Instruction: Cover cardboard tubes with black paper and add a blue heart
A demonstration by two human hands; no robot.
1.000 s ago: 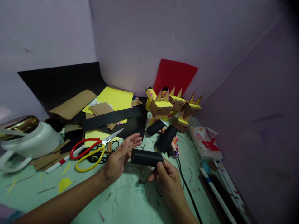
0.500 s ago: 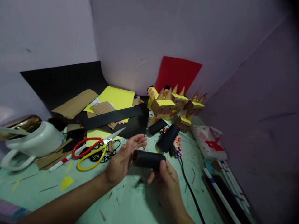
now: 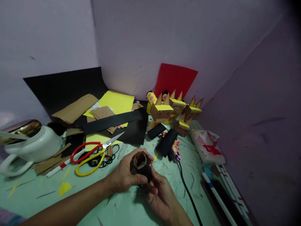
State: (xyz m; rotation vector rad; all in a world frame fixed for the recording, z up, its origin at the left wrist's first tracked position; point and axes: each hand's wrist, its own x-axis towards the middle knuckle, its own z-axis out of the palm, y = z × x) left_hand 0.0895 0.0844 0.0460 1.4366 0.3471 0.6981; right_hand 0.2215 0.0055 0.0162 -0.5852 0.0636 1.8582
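Between my hands is a black paper-covered cardboard tube [image 3: 144, 171], tilted so its open end with bare corrugated cardboard faces up toward me. My left hand [image 3: 128, 171] wraps around it, thumb in front and fingers behind. From the right, my right hand [image 3: 161, 196] pinches the tube's lower side with thumb and fingers; the fingertips are partly hidden. Two more black tubes lie just beyond: a larger one [image 3: 166, 142] and a smaller one [image 3: 156, 131]. Scissors [image 3: 103, 150] with one red and one yellow handle lie left of my hands.
Several cardboard figures with yellow tops [image 3: 162, 112] stand at the back before a red sheet [image 3: 175, 81]. A white mug [image 3: 35, 146] stands at left, near yellow paper [image 3: 119, 102] and a black strip [image 3: 110, 122]. A black cord [image 3: 188, 188] and a plastic-wrapped packet [image 3: 208, 147] are at right.
The tube has turned from lying sideways in my right hand to showing its open end upward. My left hand, formerly open beside it, has closed around it.
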